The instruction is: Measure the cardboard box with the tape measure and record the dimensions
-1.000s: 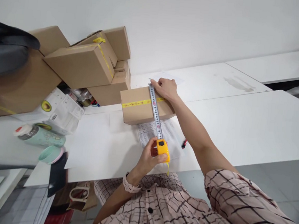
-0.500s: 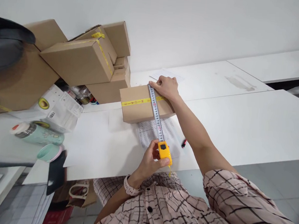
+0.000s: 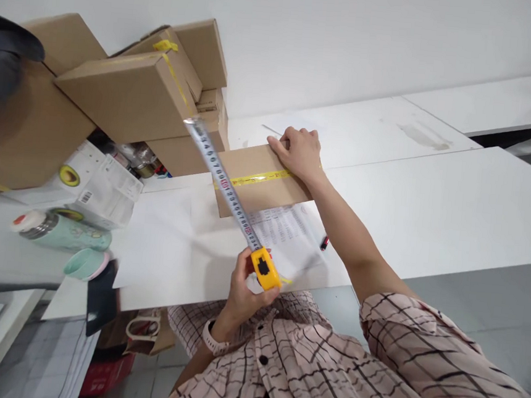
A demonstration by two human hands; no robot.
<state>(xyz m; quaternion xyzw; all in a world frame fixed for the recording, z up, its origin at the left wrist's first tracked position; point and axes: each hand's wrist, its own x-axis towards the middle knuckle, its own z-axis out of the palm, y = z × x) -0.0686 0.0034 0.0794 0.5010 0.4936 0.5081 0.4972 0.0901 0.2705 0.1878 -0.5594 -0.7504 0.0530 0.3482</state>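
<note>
A yellow tape measure (image 3: 266,270) sits in my left hand (image 3: 243,293), closed around its case near the table's front edge. The extended steel blade (image 3: 229,191) slants up and to the left, its blurred free end raised past the left end of a small cardboard box (image 3: 268,193). Yellow tape runs along the top of that box. My right hand (image 3: 301,154) grips the box at its far right edge, with the fingers curled over the side. Printed sheets (image 3: 285,235) lie in front of the box, partly under it.
Several larger cardboard boxes (image 3: 130,91) are stacked at the back left. Nearby are an avocado-printed carton (image 3: 101,191), a mint flask (image 3: 70,233), a mint cup (image 3: 83,265) and a dark phone-like slab (image 3: 101,302). A small red-and-black object (image 3: 325,242) lies right of the sheets.
The blade's end has come away from under my right hand and swung left, off the box's far edge. My left hand has shifted slightly left with the tape measure. My right hand stays on the box.
</note>
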